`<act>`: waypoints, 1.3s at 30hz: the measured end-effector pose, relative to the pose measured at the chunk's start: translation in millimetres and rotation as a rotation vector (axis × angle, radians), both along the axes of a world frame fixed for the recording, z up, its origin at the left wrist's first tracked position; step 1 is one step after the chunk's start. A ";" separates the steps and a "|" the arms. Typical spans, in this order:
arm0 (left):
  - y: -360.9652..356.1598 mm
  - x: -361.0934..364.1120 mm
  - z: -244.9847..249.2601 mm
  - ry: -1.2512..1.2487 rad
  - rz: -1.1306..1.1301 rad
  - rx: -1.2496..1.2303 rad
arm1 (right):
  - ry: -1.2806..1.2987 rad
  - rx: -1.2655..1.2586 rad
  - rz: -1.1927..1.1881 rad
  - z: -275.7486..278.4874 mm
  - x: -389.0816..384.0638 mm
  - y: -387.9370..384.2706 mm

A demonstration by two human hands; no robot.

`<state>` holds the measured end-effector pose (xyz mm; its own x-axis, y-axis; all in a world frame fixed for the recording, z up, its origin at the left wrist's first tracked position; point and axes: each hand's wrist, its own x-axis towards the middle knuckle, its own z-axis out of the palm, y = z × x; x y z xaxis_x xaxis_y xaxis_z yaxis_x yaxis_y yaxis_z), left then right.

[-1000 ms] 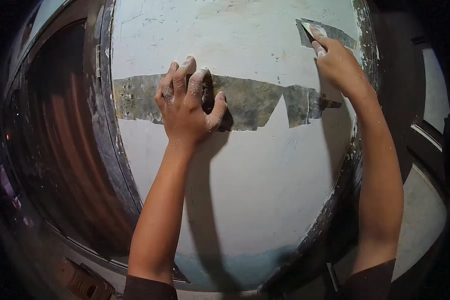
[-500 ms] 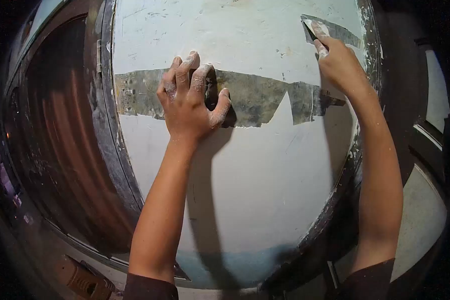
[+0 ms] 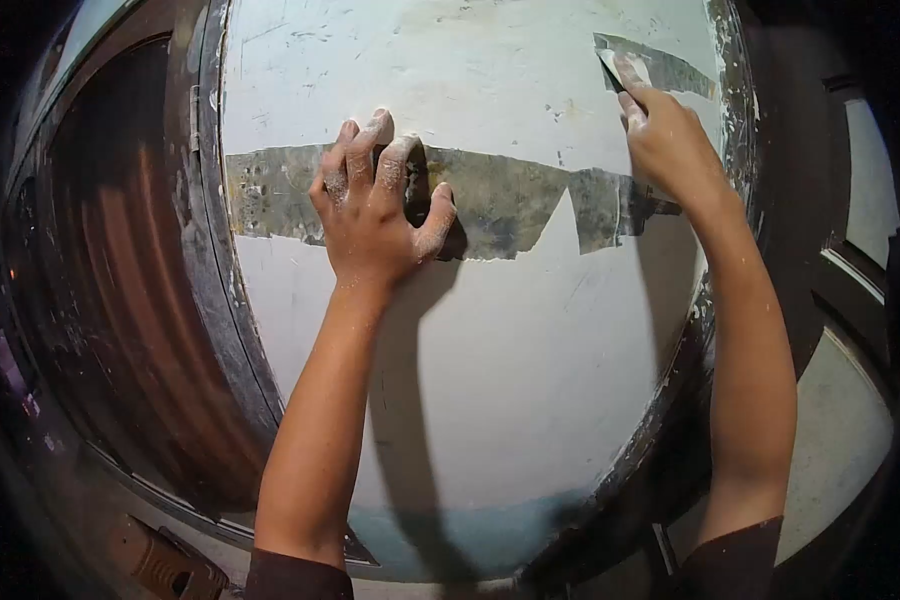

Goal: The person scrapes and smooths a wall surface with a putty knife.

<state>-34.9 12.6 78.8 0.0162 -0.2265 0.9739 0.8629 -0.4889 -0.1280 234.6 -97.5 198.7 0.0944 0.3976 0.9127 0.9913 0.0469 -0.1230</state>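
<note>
A pale painted panel fills the middle of the view, with a wide grey bare strip running across it. My left hand rests on this strip, fingers spread and fingertips against the surface, dusted with white powder. Higher up on the right, my right hand is closed on a thin scraper, mostly covered by the fingers. The scraper lies at the left end of a smaller grey bare patch. White dust coats the right fingers too.
A dark, chipped frame with a hinge borders the panel on the left. Beyond it hangs a brown curtain-like surface. A brown object sits low at the left. Dark framed panelling stands at the right.
My right hand and the scraper have shifted slightly left and down along the small grey patch. My left hand stays at the same spot on the panel. The view has shifted slightly.
</note>
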 end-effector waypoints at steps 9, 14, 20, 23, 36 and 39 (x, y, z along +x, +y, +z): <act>0.7 -0.6 0.4 -0.003 -0.025 0.014 | 0.005 0.051 -0.005 -10.8 -2.8 6.4; 1.3 -0.6 1.0 -0.012 -0.016 0.033 | 0.011 0.062 0.040 -0.1 -6.1 11.3; -1.2 -1.7 -1.3 0.015 -0.017 -0.028 | 0.038 0.010 -0.009 2.2 -6.6 7.6; -1.7 -1.6 -1.4 0.011 -0.013 -0.023 | 0.055 0.013 -0.004 -17.5 -6.9 2.6; 0.7 -1.2 0.7 -0.006 -0.033 -0.002 | 0.050 -0.009 -0.027 11.7 -13.1 11.0; 2.2 -2.6 0.4 0.006 -0.038 0.013 | 0.056 0.028 -0.008 -5.5 -12.5 -0.4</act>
<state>-37.5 14.8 79.2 0.0130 -0.2392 0.9709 0.8431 -0.5195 -0.1393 222.1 -97.9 193.3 0.1485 0.3715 0.9165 0.9832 0.0436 -0.1770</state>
